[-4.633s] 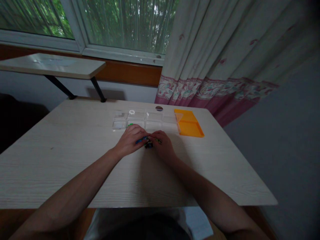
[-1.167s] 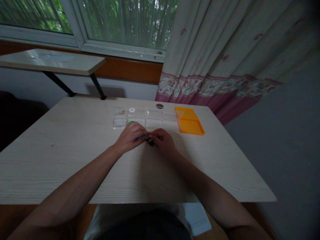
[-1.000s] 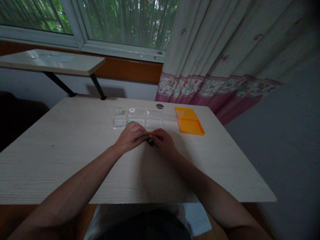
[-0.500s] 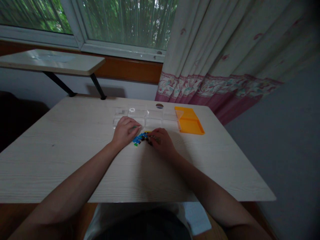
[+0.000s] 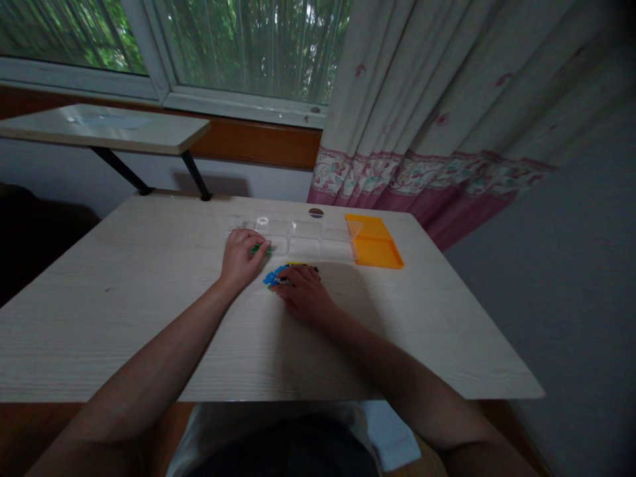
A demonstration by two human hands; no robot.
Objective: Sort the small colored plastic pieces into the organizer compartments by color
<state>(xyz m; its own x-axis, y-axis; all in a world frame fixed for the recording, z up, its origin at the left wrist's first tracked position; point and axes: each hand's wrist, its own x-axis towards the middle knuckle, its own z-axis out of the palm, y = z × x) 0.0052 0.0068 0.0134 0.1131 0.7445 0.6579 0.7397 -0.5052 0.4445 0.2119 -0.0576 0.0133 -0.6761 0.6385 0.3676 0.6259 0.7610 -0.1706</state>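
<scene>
My left hand (image 5: 242, 257) is closed in a pinch on a small green building brick (image 5: 256, 249), over the near left part of a clear plastic compartment tray (image 5: 304, 248). A pile of small building bricks (image 5: 272, 275), mostly blue with some yellow and dark ones, lies on the table in front of the tray. My right hand (image 5: 304, 291) is over the pile and covers much of it. Its thumb and fingertips come together at the pile's left side, by a bit of green; what is between them is too small to make out.
An orange plastic tray (image 5: 378, 252) touches the clear tray's right end. Behind is a round cable hole (image 5: 316, 212) in the wood-grain table (image 5: 427, 318). A raised shelf (image 5: 149, 132) on black legs stands at the back left. A curtain (image 5: 397, 152) hangs behind the table.
My left hand has moved left and slightly back with the green brick, towards the clear tray. My right hand has slid left across the pile, from its right side to its left.
</scene>
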